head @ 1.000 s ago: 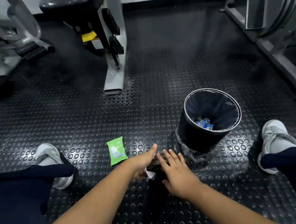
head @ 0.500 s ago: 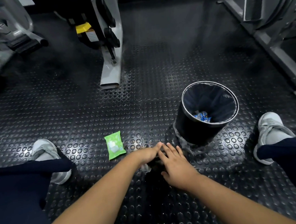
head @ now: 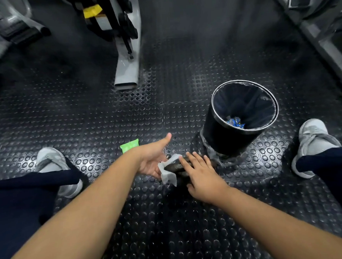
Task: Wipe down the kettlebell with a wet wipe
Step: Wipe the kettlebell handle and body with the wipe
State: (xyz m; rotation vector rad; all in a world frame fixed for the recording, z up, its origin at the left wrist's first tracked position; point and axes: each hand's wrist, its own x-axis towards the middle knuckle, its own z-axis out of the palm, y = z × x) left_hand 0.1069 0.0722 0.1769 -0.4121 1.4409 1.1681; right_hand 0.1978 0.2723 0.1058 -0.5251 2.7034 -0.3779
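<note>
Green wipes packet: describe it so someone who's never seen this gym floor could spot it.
On the black studded floor, look left of the black bin, past the left hand. A small flat packet lies just beyond that wrist, toward the grey left shoe. It is the only bright green thing, its near end hidden by the forearm.

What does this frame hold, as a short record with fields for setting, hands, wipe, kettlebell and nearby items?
setting: studded black rubber floor, gym machine behind
kettlebell: dark, on the floor between the hands, mostly hidden
wet wipe: white, draped over the kettlebell handle
left hand: palm showing, thumb out, against the wipe; its fingers hidden behind it
right hand: straight fingers resting on the handle
nearby: green wipe pack to the left; black bin to the right, blue wrapper inside
</note>
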